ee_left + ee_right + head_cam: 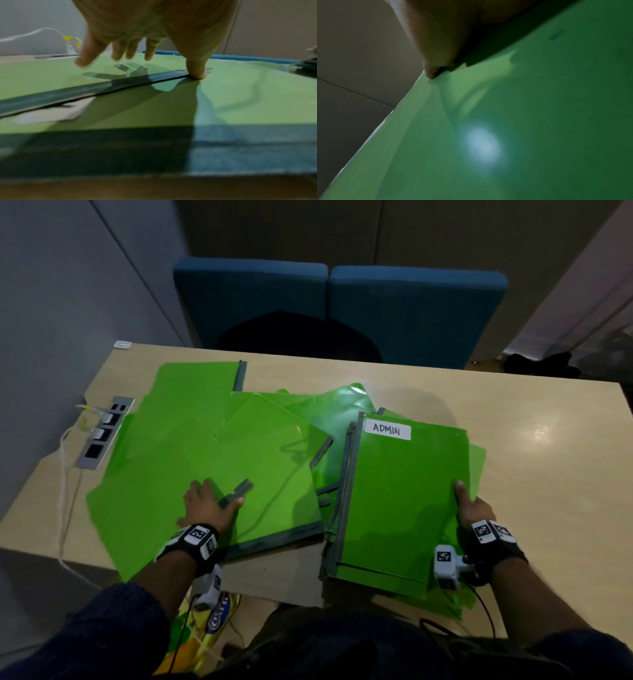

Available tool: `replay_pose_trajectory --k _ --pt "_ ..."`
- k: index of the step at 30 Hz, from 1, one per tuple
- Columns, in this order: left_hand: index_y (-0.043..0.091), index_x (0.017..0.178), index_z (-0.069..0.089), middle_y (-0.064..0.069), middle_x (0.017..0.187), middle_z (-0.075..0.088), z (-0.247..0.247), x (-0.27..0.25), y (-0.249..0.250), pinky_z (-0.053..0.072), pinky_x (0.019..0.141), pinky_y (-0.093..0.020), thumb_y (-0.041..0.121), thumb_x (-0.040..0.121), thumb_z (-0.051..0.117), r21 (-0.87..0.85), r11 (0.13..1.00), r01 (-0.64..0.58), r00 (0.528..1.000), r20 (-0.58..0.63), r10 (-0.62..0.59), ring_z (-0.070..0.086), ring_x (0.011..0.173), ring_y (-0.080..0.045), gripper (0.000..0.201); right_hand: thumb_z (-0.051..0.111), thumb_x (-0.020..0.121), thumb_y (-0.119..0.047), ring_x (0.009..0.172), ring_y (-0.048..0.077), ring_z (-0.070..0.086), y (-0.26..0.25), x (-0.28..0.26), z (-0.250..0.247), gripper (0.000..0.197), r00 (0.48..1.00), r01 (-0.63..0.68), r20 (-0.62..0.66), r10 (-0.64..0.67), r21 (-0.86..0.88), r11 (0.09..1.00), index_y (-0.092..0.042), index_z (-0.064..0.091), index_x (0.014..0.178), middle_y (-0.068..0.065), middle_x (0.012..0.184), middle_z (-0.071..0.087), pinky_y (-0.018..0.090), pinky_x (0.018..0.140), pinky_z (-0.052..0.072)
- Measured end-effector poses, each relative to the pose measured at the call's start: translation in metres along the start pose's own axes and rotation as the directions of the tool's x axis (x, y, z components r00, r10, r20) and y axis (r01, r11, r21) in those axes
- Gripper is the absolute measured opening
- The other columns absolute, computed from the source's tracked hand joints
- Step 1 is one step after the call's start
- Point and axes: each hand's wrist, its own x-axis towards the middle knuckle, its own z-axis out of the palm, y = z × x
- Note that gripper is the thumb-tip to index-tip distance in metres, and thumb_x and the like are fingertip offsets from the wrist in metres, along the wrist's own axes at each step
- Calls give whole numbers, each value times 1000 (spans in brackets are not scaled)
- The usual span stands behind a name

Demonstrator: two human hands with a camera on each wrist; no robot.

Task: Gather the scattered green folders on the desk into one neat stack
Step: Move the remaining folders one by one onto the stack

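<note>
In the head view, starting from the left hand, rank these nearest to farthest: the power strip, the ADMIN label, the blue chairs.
From the left hand:
1. Power strip, at the desk's left edge.
2. ADMIN label, right of centre on the stack's top folder.
3. Blue chairs, beyond the desk's far edge.

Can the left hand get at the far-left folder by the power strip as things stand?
Probably yes. The left hand lies open on the loose pile, holding nothing, and the far folder lies uncovered on top near the power strip. Nothing stands between them, though it looks like a long forward reach.
</note>
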Motion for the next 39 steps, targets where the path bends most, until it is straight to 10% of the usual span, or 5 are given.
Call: replay_pose_trajectory --k 10,21,25,32,39 --pt "8 152 -10 -11 161 -9 -3 -23 -4 50 95 -52 -16 87 30 418 826 -379 922 96 374 21 141 -47 80 28 97 -62 83 35 53 4 10 3 75 998 57 -1 -59 -240 969 -3 45 141 32 114 53 36 76 38" --pt "24 146 32 0 152 21 36 -70 -5 43 93 -63 27 82 71 486 450 -750 617 266 741 44 132 -39 75 25 104 -44 104 44 56 4 3 1 55 985 174 69 -159 -396 902 -23 21 155 35 124 50 41 85 44" --pt "34 151 -1 6 154 -17 45 -69 -4 3 104 -74 65 83 42 473 536 -699 708 351 613 -15 143 -34 87 23 104 -44 110 45 55 3 3 2 56 987 162 67 -148 -384 909 -21 26 154 36 130 47 44 92 45" --pt "26 150 -16 -3 148 -32 44 -71 8 22 109 -67 5 96 46 505 572 -647 756 327 566 -10 145 -42 84 25 106 -36 117 46 52 0 -3 -1 52 989 151 75 -131 -434 888 -20 23 155 35 137 44 43 97 44" --pt "28 139 36 1 141 51 17 -73 19 48 87 -53 26 66 83 399 658 -638 710 -25 704 55 120 -27 87 23 103 -48 98 37 58 0 -2 -3 61 990 136 83 -113 -365 921 -13 30 152 35 140 42 40 86 43"
